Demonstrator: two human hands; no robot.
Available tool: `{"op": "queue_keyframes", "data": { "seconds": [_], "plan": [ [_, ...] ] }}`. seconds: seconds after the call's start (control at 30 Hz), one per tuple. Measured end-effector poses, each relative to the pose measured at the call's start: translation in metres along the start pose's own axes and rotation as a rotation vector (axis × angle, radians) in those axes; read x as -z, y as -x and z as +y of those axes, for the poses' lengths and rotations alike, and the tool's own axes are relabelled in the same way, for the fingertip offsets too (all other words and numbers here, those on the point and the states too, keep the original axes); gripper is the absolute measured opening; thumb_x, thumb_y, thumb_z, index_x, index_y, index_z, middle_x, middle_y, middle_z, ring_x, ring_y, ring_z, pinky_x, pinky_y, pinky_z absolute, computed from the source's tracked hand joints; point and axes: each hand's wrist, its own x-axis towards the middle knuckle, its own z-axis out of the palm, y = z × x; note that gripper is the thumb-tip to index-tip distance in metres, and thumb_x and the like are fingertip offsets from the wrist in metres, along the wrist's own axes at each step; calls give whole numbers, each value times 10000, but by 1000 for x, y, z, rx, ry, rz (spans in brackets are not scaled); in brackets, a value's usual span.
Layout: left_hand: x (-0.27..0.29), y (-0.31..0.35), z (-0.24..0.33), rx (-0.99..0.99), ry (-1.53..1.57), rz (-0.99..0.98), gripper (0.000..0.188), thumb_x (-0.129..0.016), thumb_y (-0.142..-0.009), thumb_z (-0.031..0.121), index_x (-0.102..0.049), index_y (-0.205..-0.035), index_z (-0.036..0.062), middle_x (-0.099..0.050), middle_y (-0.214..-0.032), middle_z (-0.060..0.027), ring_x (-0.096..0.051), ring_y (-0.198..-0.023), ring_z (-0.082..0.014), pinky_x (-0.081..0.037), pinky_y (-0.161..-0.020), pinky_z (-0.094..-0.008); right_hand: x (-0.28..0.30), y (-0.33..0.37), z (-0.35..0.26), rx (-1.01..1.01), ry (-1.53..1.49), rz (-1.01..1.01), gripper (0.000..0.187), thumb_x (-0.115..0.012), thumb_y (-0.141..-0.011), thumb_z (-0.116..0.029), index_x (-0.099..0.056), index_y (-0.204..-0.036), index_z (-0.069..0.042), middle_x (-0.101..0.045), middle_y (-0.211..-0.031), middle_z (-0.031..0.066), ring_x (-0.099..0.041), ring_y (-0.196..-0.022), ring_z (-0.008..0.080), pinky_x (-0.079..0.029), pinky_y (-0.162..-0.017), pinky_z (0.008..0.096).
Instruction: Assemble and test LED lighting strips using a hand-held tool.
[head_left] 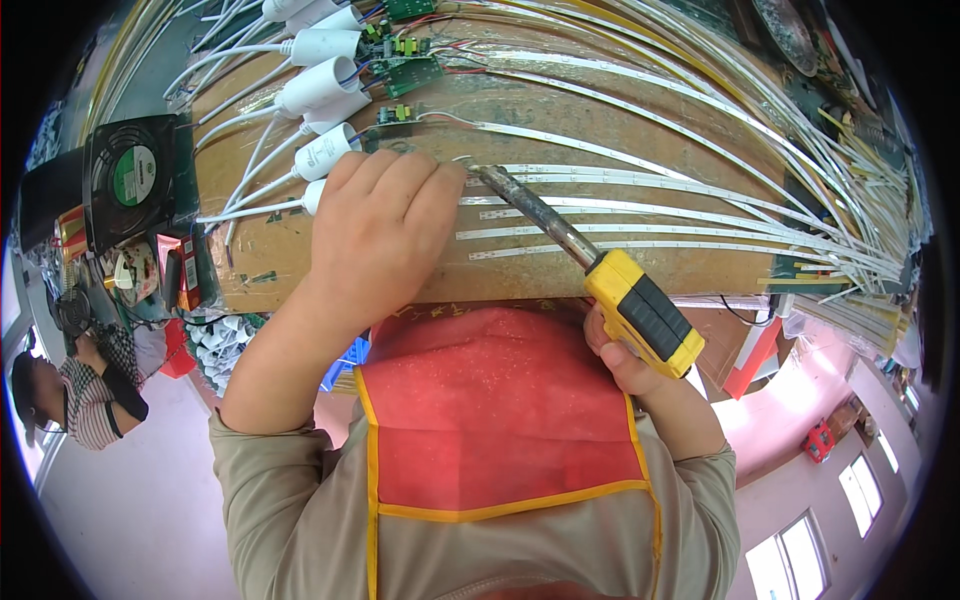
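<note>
My right hand [625, 365] is wrapped round the grip of a yellow and black soldering gun [650, 315]. Its long metal barrel slants up and left, and the tip reaches the fingertips of my left hand [385, 225]. Those fingers are curled closed over the board, and what they pinch is hidden. A white plastic lamp cap [313, 197] with a white cable sticks out beside the left hand. Just right of the fingertips are the ends of several thin white LED strips [560, 207]. Above lies another white cap [325, 150], wired to a small green circuit board [396, 114] and a strip.
A brown work board [270, 240] carries the row of caps, boards and strips. At left stand a black fan [135, 180] and a small red box [180, 270]. Strips bunch at the far right. Another person [80, 390] sits at the left.
</note>
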Motion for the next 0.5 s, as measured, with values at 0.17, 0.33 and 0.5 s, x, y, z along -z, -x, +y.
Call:
{"op": "queue_keyframes", "data": {
  "seconds": [0.17, 0.33, 0.5],
  "plan": [
    [0, 0, -1, -1, 4, -2, 268, -755, -772, 38, -707, -1030, 92, -672, -934, -56, -645, -814, -245, -485, -743, -384, -3, 6, 6, -4, -8, 39, 246, -701, -885, -321, -594, -807, -114, -619, -799, 72, -610, -766, 344, -485, -671, 442],
    [0, 0, 0, 5, 5, 1, 264, -760, -778, 43, -707, -1032, 92, -673, -936, -56, -647, -817, -246, -486, -745, -385, -1, 8, 8, -18, -19, 24, 233, -705, -883, -321, -609, -831, -115, -625, -806, 67, -611, -773, 343, -489, -687, 441],
    [2, -1, 1, 18, 6, -12, 264, -763, -780, 47, -708, -1035, 90, -674, -941, -58, -647, -819, -248, -487, -747, -386, -1, 9, 10, -24, -18, 24, 224, -715, -880, -303, -612, -851, -107, -631, -813, 59, -613, -769, 324, -488, -690, 429]
  ]
}}
